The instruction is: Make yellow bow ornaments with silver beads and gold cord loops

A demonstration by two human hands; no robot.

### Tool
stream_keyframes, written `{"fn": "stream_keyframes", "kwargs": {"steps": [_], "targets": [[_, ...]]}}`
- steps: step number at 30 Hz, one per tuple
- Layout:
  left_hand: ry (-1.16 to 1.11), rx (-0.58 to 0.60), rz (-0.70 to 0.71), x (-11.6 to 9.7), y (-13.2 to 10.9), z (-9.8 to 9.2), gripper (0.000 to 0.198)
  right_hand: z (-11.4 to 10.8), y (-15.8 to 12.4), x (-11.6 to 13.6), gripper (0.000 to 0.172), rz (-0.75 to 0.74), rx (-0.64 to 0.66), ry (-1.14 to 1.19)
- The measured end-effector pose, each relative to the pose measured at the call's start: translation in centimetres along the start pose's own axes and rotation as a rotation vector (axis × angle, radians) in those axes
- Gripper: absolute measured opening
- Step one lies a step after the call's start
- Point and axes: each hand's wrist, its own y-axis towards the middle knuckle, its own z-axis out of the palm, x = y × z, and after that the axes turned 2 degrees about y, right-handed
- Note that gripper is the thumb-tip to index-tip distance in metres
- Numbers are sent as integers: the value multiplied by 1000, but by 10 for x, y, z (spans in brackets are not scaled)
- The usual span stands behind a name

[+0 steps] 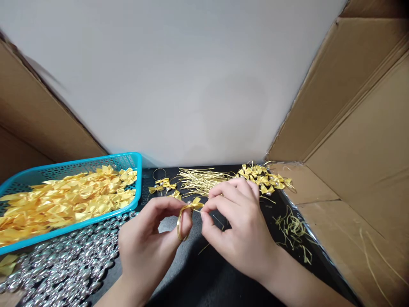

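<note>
My left hand [153,243] pinches a yellow ribbon bow [195,204] between thumb and fingers, with a loop of gold cord [179,226] hanging around the thumb. A small silver bead shows beside the bow. Close on the right, my right hand [238,221] has thumb and index fingertip pressed together on a thin gold cord end [198,210] at the bow's right side. Beyond the hands lies a bundle of straight gold cords [200,181], partly hidden by the right hand's fingers.
A blue basket [139,179] of yellow bows stands at left, with silver beads [73,260] in front. Finished-looking bows with beads [262,177] lie at back right, others [162,185] at back centre. Cord scraps [292,228] lie right. Cardboard walls [361,85] flank the black surface [204,281].
</note>
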Motion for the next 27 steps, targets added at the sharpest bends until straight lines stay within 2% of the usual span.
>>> {"fn": "stream_keyframes", "kwargs": {"steps": [4,10,17,27], "targets": [[-157,9,-182,-4,6,2,16,-5,1,3,8,109,14,72],[-252,19,-281,-9,5,2,22,2,-4,9,7,236,202,139],[-291,38,-314,-9,2,2,20,12,-7,9,6,332,172,215],[-350,88,-318,-10,-1,6,19,19,-10,5,11,322,84,183]]}}
